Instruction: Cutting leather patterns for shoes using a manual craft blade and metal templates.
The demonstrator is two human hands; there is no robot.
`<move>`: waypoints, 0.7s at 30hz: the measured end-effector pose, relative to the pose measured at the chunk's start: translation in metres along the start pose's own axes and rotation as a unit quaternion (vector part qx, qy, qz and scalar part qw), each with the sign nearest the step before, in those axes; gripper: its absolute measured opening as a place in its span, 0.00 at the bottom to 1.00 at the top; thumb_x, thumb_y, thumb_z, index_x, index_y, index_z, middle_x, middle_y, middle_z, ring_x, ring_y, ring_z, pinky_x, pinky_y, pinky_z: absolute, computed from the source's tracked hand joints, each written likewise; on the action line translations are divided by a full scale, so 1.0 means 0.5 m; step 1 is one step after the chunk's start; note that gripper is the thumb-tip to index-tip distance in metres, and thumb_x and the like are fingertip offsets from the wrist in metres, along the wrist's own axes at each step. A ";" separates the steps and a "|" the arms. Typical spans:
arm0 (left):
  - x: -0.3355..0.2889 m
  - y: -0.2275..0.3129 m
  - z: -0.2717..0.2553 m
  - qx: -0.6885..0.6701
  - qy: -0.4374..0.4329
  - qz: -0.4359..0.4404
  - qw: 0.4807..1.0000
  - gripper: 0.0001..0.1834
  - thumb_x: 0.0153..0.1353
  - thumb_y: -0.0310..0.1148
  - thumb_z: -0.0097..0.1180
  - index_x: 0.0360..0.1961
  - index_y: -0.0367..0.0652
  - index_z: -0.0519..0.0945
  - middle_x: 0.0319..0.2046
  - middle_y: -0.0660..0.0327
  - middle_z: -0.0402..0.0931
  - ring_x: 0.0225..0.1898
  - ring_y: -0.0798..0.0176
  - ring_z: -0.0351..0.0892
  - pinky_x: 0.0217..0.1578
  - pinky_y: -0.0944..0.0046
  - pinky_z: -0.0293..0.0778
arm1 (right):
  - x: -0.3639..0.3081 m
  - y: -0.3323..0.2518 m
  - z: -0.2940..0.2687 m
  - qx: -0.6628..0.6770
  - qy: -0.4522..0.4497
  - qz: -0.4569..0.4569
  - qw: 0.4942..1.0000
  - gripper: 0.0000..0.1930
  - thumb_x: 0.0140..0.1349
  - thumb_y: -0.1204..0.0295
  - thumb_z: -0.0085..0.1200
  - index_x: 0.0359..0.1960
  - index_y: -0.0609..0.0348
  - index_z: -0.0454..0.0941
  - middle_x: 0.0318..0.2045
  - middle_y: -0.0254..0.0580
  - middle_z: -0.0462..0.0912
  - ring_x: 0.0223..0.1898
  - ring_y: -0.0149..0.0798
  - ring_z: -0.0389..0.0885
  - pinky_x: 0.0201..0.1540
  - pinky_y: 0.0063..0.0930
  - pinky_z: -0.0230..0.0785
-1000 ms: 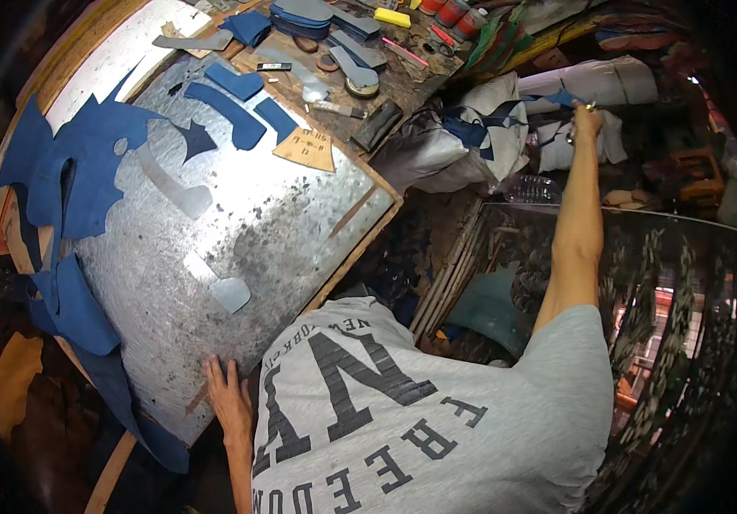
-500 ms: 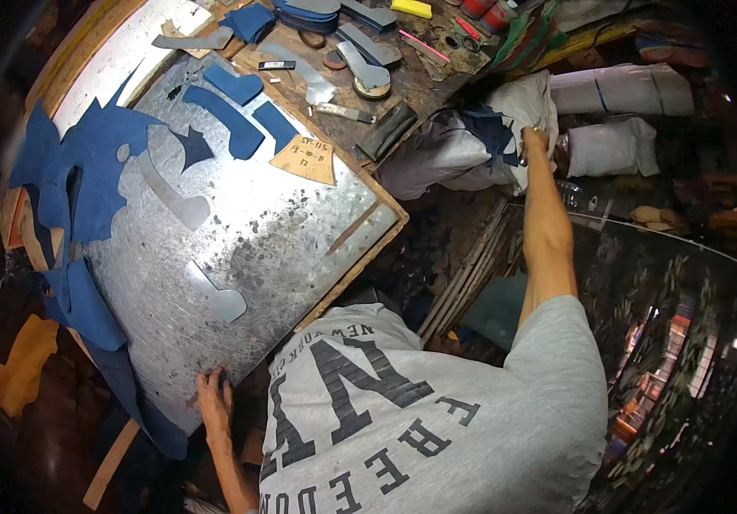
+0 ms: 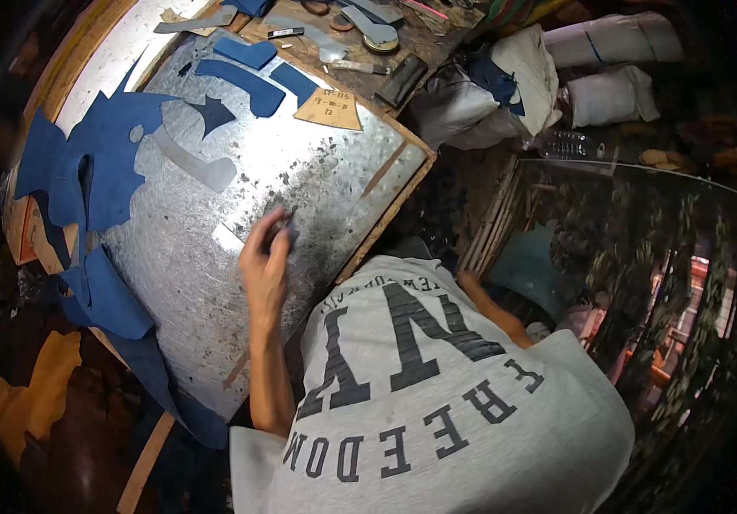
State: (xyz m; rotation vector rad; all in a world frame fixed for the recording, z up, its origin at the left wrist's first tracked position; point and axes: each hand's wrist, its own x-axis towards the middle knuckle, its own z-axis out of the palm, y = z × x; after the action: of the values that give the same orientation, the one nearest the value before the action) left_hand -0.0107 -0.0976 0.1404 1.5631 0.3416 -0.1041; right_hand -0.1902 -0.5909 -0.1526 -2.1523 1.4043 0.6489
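My left hand [image 3: 265,257] is over the metal-topped table [image 3: 188,343], its fingers bent and thumb apart, with nothing visible between them. It covers most of a grey, curved template; only the pale end [image 3: 228,237] shows beside it. My right forearm [image 3: 503,313] bends in front of my body, and the shirt hides the hand. Farther up the sheet lie a second grey template [image 3: 201,163], a large cut-out blue leather hide [image 3: 86,171], and cut blue pieces [image 3: 248,86]. A tan card with handwriting [image 3: 330,109] rests beside them.
A wooden bench [image 3: 351,43] beyond holds a round tin [image 3: 381,41], a dark block [image 3: 401,81] and more templates. White sacks [image 3: 527,77] with blue scraps stand at the far right. Brown leather [image 3: 77,420] and a wooden strip [image 3: 146,463] lie at the left.
My right hand has come back from the white sack and gone behind my shirt. My left hand has moved from the table's near edge onto the sheet, over the template. The view has shifted.
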 end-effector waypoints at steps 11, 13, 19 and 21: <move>0.241 0.036 0.449 0.020 -0.311 0.047 0.949 0.17 0.64 0.25 0.55 0.55 0.35 0.77 0.39 0.64 0.79 0.38 0.72 0.75 0.40 0.70 0.73 | -0.049 -0.367 -0.204 0.585 -0.228 -0.006 0.778 0.31 0.57 0.41 0.61 0.53 0.50 0.75 0.33 0.35 0.81 0.16 0.27 0.67 0.18 0.26 0.60; 0.295 0.027 0.581 0.078 -0.307 0.094 0.944 0.18 0.63 0.25 0.56 0.54 0.37 0.78 0.39 0.63 0.79 0.38 0.72 0.74 0.39 0.70 0.72 | -0.064 -0.495 -0.303 0.577 -0.286 -0.152 0.750 0.38 0.62 0.43 0.56 0.68 0.52 0.64 0.40 0.42 0.81 0.15 0.25 0.66 0.16 0.22 0.61; 0.487 -0.094 1.011 0.068 -0.288 0.085 0.951 0.17 0.59 0.23 0.58 0.50 0.32 0.79 0.33 0.57 0.84 0.34 0.69 0.83 0.37 0.67 0.78 | 0.232 -0.700 -0.449 0.579 -0.151 -0.285 0.748 0.20 0.63 0.65 0.61 0.54 0.57 0.74 0.37 0.39 0.81 0.17 0.29 0.73 0.19 0.25 0.67; 0.560 -0.123 1.106 0.104 -0.256 0.095 0.956 0.16 0.58 0.23 0.57 0.49 0.33 0.79 0.33 0.56 0.84 0.34 0.65 0.84 0.38 0.66 0.79 | 0.323 -0.744 -0.487 0.562 -0.099 -0.286 0.770 0.09 0.61 0.68 0.61 0.40 0.58 0.79 0.31 0.37 0.81 0.27 0.32 0.79 0.32 0.27 0.72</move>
State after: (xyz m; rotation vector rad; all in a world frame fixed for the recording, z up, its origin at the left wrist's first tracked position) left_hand 0.3194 -0.6032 -0.0122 1.7011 -0.2361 -0.3963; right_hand 0.2420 -0.7242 -0.0143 -1.2966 0.6118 -0.2145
